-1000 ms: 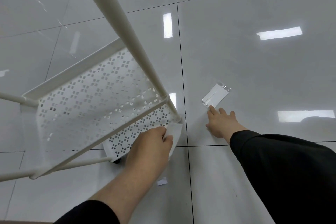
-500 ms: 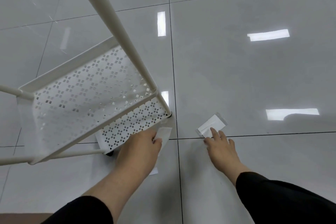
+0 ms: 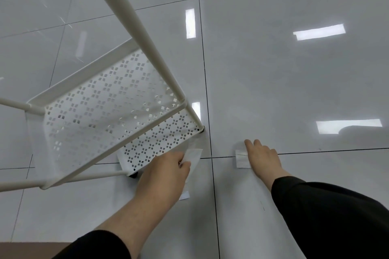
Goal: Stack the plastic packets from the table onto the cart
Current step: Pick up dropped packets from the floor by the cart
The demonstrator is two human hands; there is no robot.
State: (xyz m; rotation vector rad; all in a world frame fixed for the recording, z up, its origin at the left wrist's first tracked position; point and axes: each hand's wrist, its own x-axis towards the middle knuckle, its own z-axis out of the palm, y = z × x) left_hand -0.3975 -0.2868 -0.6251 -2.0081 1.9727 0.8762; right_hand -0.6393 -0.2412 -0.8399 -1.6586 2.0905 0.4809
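- Packet [image 3: 241, 159] lies flat on the floor [image 3: 294, 90], long axis running near-to-far, partly under the right hand [image 3: 263, 156], whose straight fingers press it.
- Left hand [image 3: 166, 172] pinches a second packet [image 3: 194, 156] beside the white cart [image 3: 101, 115] corner, long axis pointing away.

head cam; looks steeply down at floor [image 3: 284, 82]

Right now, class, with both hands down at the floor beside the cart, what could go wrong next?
1. The right hand lies flat over a thin packet on glossy floor tile; it may slide rather than lift.
2. The left hand pinches a second packet loosely by one end; it could slip out.
3. The cart shelf is perforated, so packets may snag.
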